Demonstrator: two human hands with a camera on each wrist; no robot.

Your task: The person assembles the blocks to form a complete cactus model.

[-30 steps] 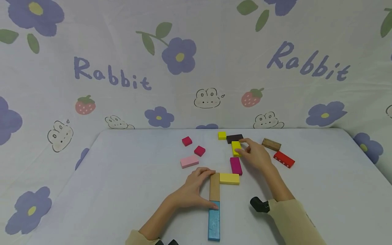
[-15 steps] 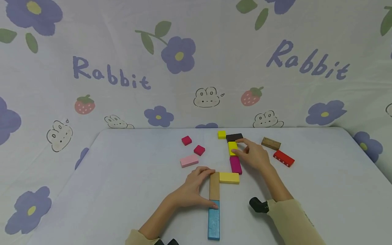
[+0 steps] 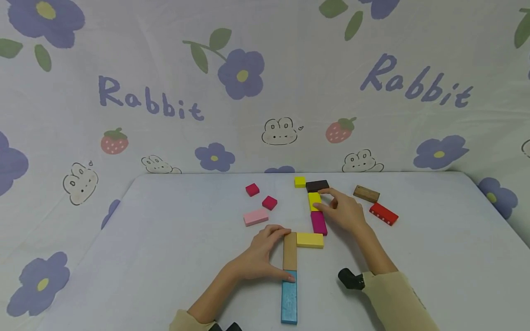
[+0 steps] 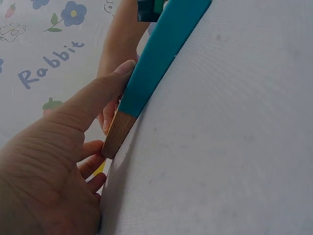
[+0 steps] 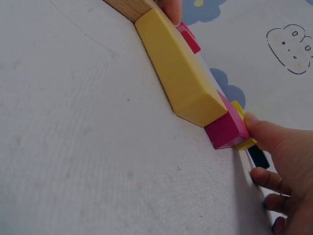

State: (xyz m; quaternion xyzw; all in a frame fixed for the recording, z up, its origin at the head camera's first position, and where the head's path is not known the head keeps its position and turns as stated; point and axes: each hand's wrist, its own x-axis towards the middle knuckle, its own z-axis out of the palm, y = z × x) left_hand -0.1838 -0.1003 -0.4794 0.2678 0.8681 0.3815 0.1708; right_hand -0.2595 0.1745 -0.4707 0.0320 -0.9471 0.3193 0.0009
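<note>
My left hand (image 3: pixel 256 257) lies along a row of two blocks in the head view. Its thumb rests on the blue block (image 3: pixel 289 301), and a fingertip touches the far end of the tan wooden block (image 3: pixel 290 253). My right hand (image 3: pixel 345 209) pinches a small bright yellow block (image 3: pixel 313 198) between thumb and index finger. That block meets the far end of a magenta block (image 3: pixel 319 224). A larger pale yellow block (image 3: pixel 310 240) lies crosswise, against the wooden block's right side; the right wrist view shows the magenta block (image 5: pixel 227 129) by its end.
Beyond the right hand lie a dark block (image 3: pixel 317 185) and a yellow cube (image 3: pixel 300 182). Two red cubes (image 3: pixel 269 202) and a pink block (image 3: pixel 256 217) lie left. A brown block (image 3: pixel 366 193) and a red block with white dots (image 3: pixel 383 214) lie right.
My right hand has slid the small yellow block left and slightly nearer, from apart to up against the magenta block's end. The left hand has stayed in place.
</note>
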